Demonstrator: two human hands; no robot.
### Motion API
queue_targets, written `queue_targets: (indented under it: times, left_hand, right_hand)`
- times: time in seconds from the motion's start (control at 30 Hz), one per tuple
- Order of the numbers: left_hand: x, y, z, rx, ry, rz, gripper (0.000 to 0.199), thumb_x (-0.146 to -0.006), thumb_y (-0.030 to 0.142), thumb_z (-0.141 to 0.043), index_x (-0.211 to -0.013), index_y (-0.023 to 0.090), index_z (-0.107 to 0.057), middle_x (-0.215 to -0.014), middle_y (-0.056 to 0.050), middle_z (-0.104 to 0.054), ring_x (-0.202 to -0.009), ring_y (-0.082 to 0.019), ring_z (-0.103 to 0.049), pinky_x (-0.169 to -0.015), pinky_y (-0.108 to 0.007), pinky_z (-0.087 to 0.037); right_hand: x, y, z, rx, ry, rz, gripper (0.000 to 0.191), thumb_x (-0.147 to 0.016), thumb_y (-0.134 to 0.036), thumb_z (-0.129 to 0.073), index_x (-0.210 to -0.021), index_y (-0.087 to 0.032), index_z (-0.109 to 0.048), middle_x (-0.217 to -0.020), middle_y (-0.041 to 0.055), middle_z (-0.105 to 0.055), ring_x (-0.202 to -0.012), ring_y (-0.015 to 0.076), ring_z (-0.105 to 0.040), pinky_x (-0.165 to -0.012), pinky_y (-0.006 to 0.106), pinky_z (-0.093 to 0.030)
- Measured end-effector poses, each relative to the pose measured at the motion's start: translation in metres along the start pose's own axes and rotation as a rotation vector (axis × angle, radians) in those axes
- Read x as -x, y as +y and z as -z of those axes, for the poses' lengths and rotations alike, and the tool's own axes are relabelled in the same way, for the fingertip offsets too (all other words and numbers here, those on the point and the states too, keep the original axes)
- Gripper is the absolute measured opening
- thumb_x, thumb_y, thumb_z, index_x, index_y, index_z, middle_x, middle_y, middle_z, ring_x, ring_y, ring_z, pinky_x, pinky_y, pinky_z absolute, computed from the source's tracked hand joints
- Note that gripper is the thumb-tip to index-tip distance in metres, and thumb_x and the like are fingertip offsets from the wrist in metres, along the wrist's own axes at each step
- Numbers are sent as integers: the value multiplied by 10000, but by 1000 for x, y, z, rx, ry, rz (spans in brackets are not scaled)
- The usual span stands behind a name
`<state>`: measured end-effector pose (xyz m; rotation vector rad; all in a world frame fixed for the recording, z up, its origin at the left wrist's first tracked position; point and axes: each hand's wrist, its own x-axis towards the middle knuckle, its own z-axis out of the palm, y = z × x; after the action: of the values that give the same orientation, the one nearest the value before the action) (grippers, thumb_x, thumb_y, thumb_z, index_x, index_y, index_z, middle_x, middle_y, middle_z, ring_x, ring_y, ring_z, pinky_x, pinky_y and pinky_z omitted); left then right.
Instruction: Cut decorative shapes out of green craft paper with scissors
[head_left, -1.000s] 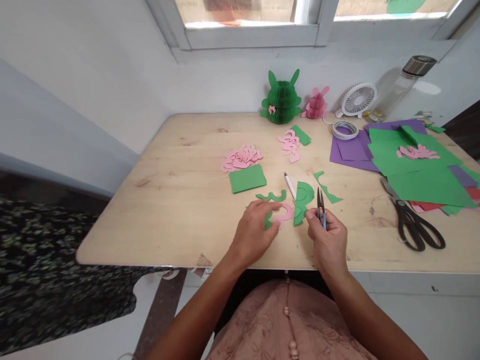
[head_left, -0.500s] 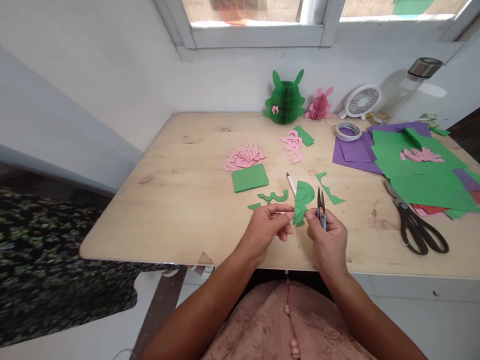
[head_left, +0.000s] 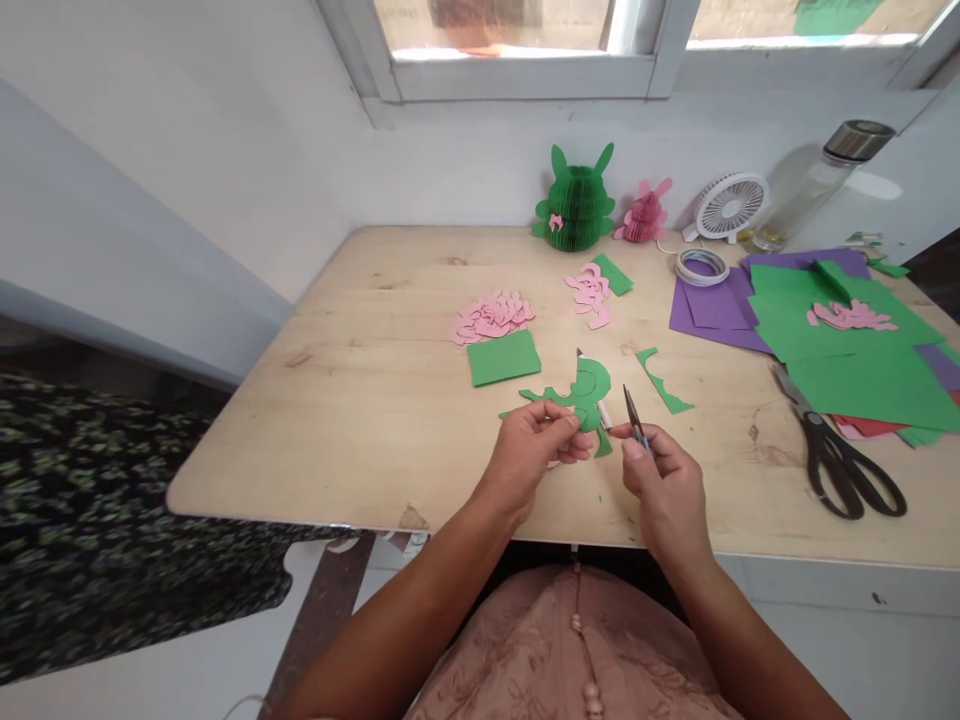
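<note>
My left hand (head_left: 529, 455) pinches a small pink paper piece (head_left: 553, 463), mostly hidden by my fingers, and its fingertips rest against a green paper cut-out (head_left: 589, 395) with rounded edges. My right hand (head_left: 664, 490) grips small blue-handled snips (head_left: 636, 425) with their dark blades pointing up and left, close to the cut-out. A white pen (head_left: 604, 415) lies partly under the green paper. A jagged green paper strip (head_left: 664, 385) lies to the right of the snips.
The light wooden table (head_left: 300, 430) holds a pink paper pile (head_left: 491, 318), a green square (head_left: 504, 357), more pink pieces (head_left: 590, 295), purple sheets (head_left: 709, 315), green sheets (head_left: 862, 375), black scissors (head_left: 844, 465) and a tape roll (head_left: 701, 267). Paper honeycomb rabbits (head_left: 575, 205), a small fan (head_left: 730, 206) and a bottle (head_left: 821, 185) stand behind.
My left hand has lifted the pink piece from the table and moved right. The green curved strip now lies against the rounded cut-out. The snips have tilted further left.
</note>
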<state>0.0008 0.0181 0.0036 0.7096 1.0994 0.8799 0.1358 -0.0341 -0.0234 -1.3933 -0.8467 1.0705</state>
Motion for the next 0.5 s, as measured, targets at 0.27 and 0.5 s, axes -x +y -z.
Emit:
queue_targets:
  times: [0.27,0.5]
  left_hand:
    - [-2,0,2,76,37,-6,214,-614,290,-747,-665,168,-579,-597,-32,-690,-583,-153,-650,-676,-292,-500]
    - [0,-6,-4,138,94,-49,170,-645,259,-723,-689,166,-587,-619,-17,-691,-611,-143,-652,-703,-284,-481]
  right_hand:
    - [18,1,2,-139,-224,-207,324,-881,-457,-533,-807,-160,-642,-475,-79,-332,-447,85,-202,-422,243,-123]
    - [25,5,-11,-344,-206,-378,318,-832,-472,-604,-752,-165,-614,-473,-90,-348,-407,52,-168,-386,209,-107]
